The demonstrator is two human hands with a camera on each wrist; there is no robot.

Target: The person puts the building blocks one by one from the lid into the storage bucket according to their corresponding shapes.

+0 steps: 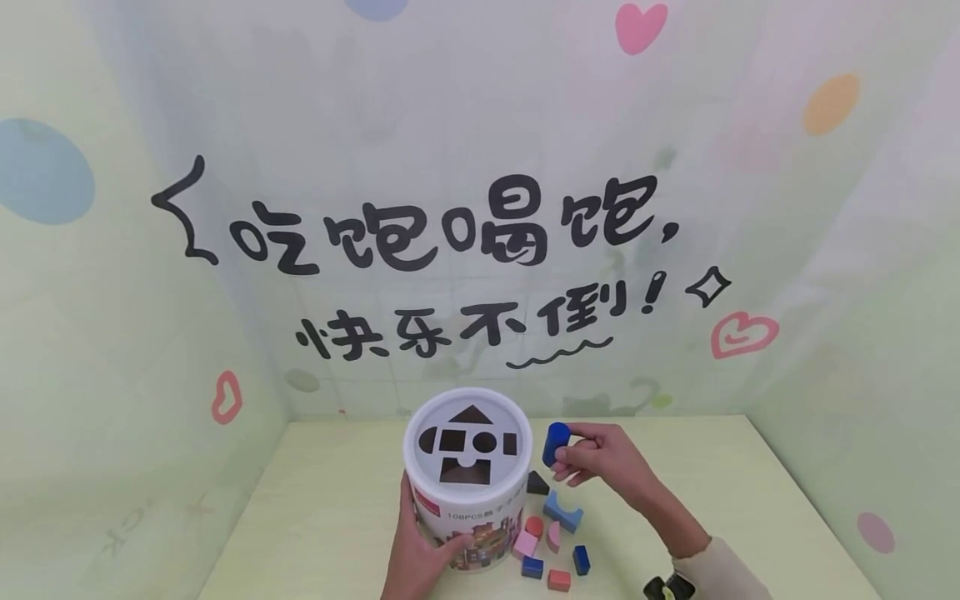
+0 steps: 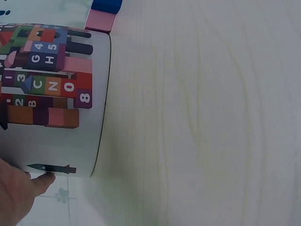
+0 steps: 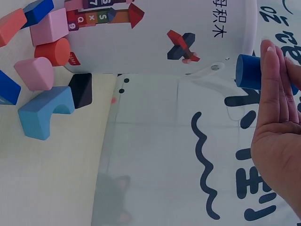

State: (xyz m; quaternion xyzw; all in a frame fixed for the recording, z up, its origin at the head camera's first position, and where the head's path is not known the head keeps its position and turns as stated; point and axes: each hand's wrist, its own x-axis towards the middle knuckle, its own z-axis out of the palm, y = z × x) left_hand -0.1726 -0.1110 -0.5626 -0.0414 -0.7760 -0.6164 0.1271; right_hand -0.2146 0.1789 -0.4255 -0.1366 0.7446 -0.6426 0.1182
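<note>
The right hand [image 1: 600, 454] pinches a blue cylinder [image 1: 556, 442] between thumb and fingers, holding it above the table [image 1: 315, 483], just to the right of the bucket's lid [image 1: 426, 468]. The left hand [image 1: 420, 537] grips the bucket [image 1: 480, 508] low on its left side, thumb across the printed front. The bucket stands upright, and its lid has several shaped holes, among them a triangle, a square and a circle. On the table to the right of the bucket lie a black block [image 1: 537, 482], a light blue arch [image 1: 562, 512], a red cylinder [image 1: 534, 526], a pink block [image 1: 525, 545], a rounded pink block [image 1: 553, 537], two dark blue blocks [image 1: 581, 560] and an orange-red block [image 1: 558, 580].
</note>
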